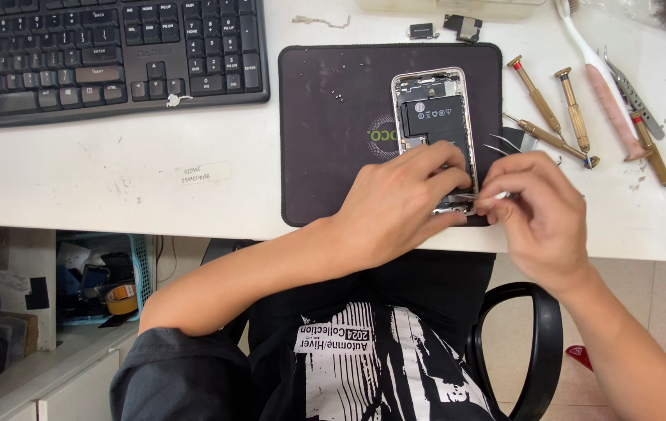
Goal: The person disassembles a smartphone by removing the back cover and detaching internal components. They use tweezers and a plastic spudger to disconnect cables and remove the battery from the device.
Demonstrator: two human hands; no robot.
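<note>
An opened smartphone (431,109) lies back-up on a black mat (333,132), its battery and inner parts exposed. My left hand (395,206) rests over the phone's near end, fingers pressing on it and covering the lower part. My right hand (539,210) is just to the right of that end and pinches a thin silver tool (499,196), whose tip points at the phone's bottom edge. A few tiny screws (338,97) sit loose on the mat left of the phone.
A black keyboard (107,51) fills the far left of the white desk (114,171). Right of the mat lie several brass-handled screwdrivers (535,97), a white-and-pink toothbrush (602,82) and tweezers (633,97). Small phone parts (461,27) sit beyond the mat. A black chair arm (539,351) is below.
</note>
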